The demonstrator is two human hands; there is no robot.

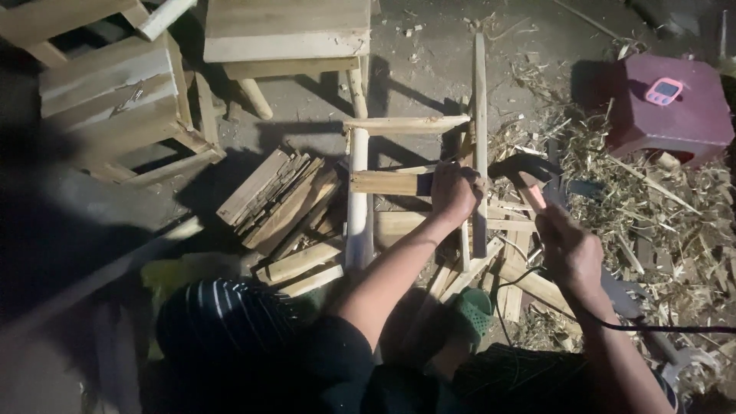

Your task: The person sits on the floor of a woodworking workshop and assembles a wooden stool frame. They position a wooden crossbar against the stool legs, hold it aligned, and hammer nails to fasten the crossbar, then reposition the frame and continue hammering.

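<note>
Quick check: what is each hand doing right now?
Left hand: closed around the wooden frame.
Right hand: closed on the hammer handle.

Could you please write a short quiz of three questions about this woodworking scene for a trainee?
1. True or false: the right hand holds a black-headed hammer with a wooden handle.
2. What does the left hand grip?
A. a saw
B. the pale wooden ladder-like frame
C. a brush
3. Which small pink device lies on the dark red block-shaped stool?

Key: 1 true; 2 B; 3 a pink device with a little screen.
</note>
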